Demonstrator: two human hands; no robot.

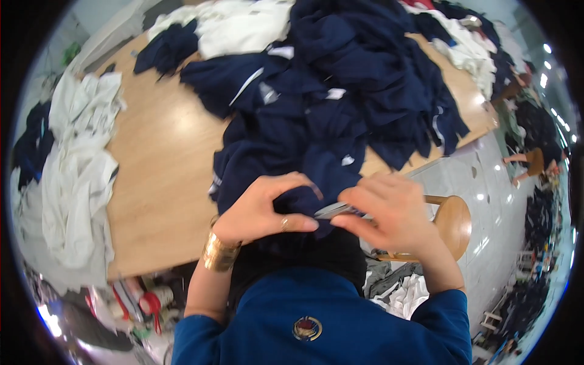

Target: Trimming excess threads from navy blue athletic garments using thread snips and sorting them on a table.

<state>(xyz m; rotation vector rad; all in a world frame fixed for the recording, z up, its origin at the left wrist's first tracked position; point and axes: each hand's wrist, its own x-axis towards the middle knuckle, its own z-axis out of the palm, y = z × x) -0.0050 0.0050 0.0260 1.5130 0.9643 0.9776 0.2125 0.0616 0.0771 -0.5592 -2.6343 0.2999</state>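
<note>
Small metal thread snips are gripped in my right hand, their blades pointing left toward my other hand. My left hand hovers over a dark navy garment, its thumb and curved fingers apart with a gap between them. Nothing shows in that gap except the navy cloth behind. The snips' tip is close to the left thumb. The garment lies rumpled at the table's near edge and hangs toward my lap. A small white tag shows on it, beyond the snips.
More navy garments are heaped farther back on the wooden table. White garments lie in a pile at the left and another at the back. A wooden stool stands at the right; people are farther off.
</note>
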